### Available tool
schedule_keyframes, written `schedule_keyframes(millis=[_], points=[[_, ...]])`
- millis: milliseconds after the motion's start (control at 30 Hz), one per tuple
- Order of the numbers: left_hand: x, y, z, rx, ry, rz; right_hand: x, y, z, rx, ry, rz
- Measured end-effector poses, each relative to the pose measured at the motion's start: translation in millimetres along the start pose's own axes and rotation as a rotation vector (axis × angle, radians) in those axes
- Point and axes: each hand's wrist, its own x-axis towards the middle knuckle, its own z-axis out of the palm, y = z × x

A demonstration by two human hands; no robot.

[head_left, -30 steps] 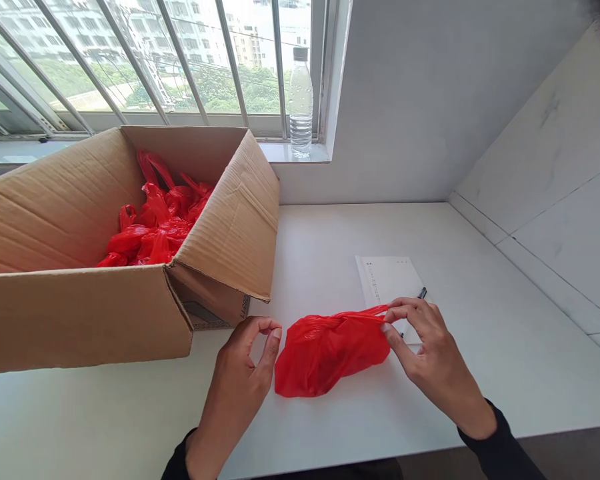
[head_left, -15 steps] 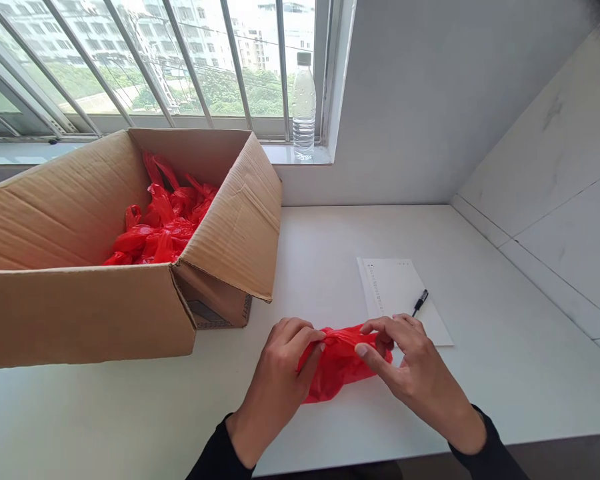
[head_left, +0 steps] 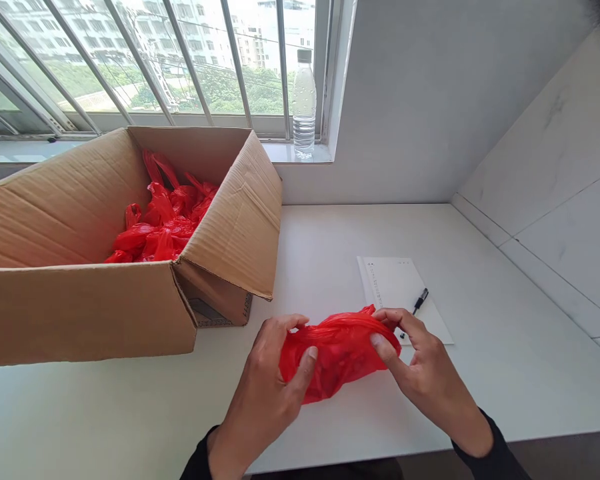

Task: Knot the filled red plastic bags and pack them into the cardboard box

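Note:
A red plastic bag [head_left: 340,360] lies on the white table near its front edge, with small lumpy contents showing faintly through the film. My left hand [head_left: 275,380] grips the bag's left end, thumb on the near side and fingers over the far side. At the other end, my right hand [head_left: 415,363] pinches the bag's upper right edge between thumb and fingers. Folded film runs along the top between both hands. What exactly the bag contains cannot be made out.
An open cardboard box [head_left: 85,313] with several red plastic bags [head_left: 163,220] stands at the left, one flap jutting right. Behind my right hand lie a notebook [head_left: 393,280] and a black pen [head_left: 421,301]. A water bottle [head_left: 304,110] stands on the windowsill.
The bag's top has spread out wider between my hands. My left hand has moved left and its thumb has come away from the fingers; my right hand has closed on the bag's edge.

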Motion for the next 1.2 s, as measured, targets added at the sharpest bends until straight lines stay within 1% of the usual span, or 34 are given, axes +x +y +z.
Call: schedule_keyframes(millis=[67,133,200,300,400,533,633,767,833,900,1000,1033,1100,1133,1200], points=[[1,6,3.2,0.032,-0.016,0.063,0,-5,3,0.011,-0.047,-0.017],[3,10,3.0,0.016,-0.002,0.061,1,-10,3,0.028,-0.053,-0.037],[5,11,-0.9,-0.049,0.055,0.011,1,-12,0,0.068,-0.016,-0.013],[6,12,-10.0,-0.12,0.125,-0.069,-1,-15,-7,0.147,0.054,0.076],[4,14,-16.9,-0.134,0.156,-0.101,-5,-17,-10,0.199,0.118,0.11],[1,16,-21.4,-0.197,0.201,-0.161,-6,-14,-9,0.256,0.215,0.152],[0,15,-24.9,-0.234,0.193,-0.194,-4,-12,-7,0.273,0.224,0.165],[2,17,-28.6,-0.184,0.111,-0.145,-4,-17,-8,0.306,0.183,0.181],[3,20,-28.4,-0.138,0.106,-0.118,-4,-20,-10,0.308,0.155,0.185],[3,24,-27.1,-0.093,0.158,-0.086,-4,-22,-11,0.296,0.127,0.188],[1,26,-25.3,-0.019,0.291,-0.02,-2,-20,-12,0.268,0.11,0.195],[1,26,-25.3,-0.002,0.319,-0.011,-2,-19,-12,0.256,0.11,0.198],[-1,26,-25.8,-0.003,0.331,-0.006,-2,-17,-11,0.223,0.134,0.202],[-2,27,-26.2,-0.021,0.324,-0.017,-3,-17,-10,0.199,0.166,0.196],[-4,31,-26.7,-0.07,0.306,-0.061,-6,-18,-7,0.133,0.273,0.16]])
